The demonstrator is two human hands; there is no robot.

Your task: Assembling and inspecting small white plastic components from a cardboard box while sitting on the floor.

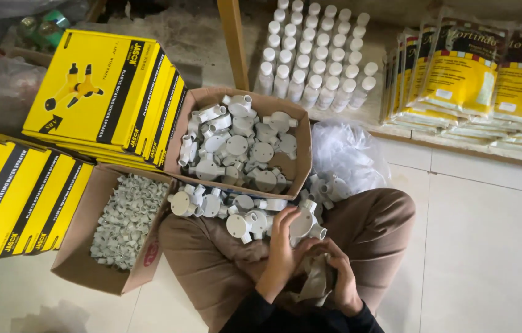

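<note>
open carton (pixel 298 161) holds grey conduit boxes (pixel 245 148); second carton (pixel 82 246), small clips (pixel 128 219).

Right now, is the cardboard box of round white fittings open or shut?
Open. The cardboard box has its flaps spread outward, and the white junction fittings heaped inside show plainly from above.

The junction boxes (pixel 242 145) in the brown carton (pixel 301 145) are pale grey, as are the small clips (pixel 126 219) in the left carton (pixel 79 237). The flat boxes (pixel 97 89) at far left are bright yellow with black stripes. The bottles (pixel 313 52) are white, the packets (pixel 458 74) yellow and white. The trousers (pixel 372 231) are brown, the sleeves (pixel 261 314) black, the floor tiles (pixel 489 246) cream.
</note>
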